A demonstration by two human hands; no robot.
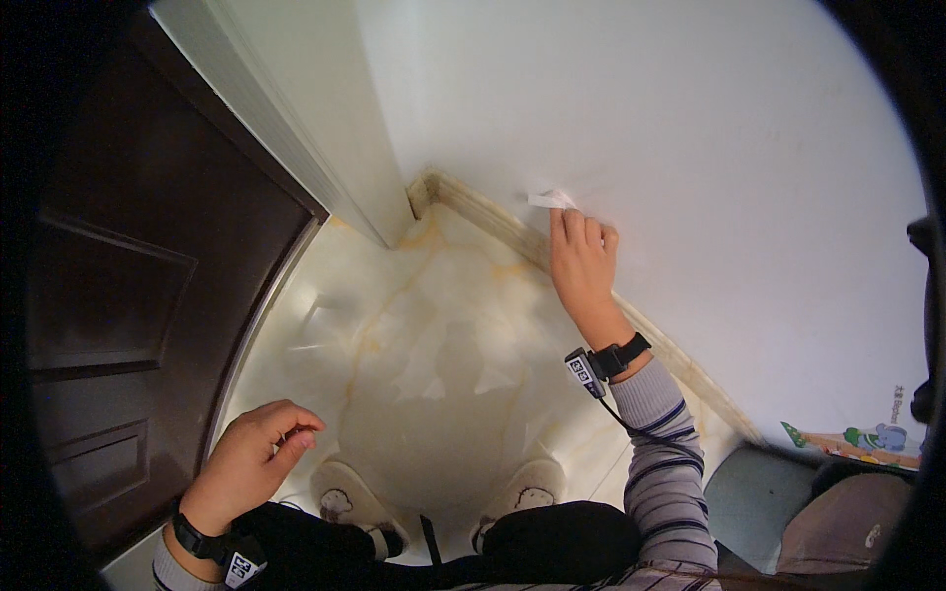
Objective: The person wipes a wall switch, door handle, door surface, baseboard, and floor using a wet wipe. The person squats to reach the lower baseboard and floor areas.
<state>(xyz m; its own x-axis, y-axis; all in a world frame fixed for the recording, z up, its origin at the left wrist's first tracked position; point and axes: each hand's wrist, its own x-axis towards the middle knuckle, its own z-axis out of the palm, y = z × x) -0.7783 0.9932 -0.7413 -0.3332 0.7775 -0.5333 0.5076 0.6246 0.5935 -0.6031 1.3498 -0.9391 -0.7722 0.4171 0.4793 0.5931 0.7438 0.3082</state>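
Observation:
My right hand [583, 258] reaches out to the white wall [690, 148], its fingers closed on a small folded white tissue or wipe [552, 199]. The tissue lies against the wall just above the baseboard, and its far end sticks out past my fingertips. My left hand [258, 455] hangs low at the left, over the floor near the dark door. Its fingers are loosely curled toward the thumb, and nothing shows in them.
A dark brown panelled door [128, 286] stands at the left beside a pale door frame [296, 108]. A marble-look baseboard [493, 222] runs along the wall. My slippered feet stand on the glossy tiled floor [424, 364]. A grey-green padded item [754, 492] sits at lower right.

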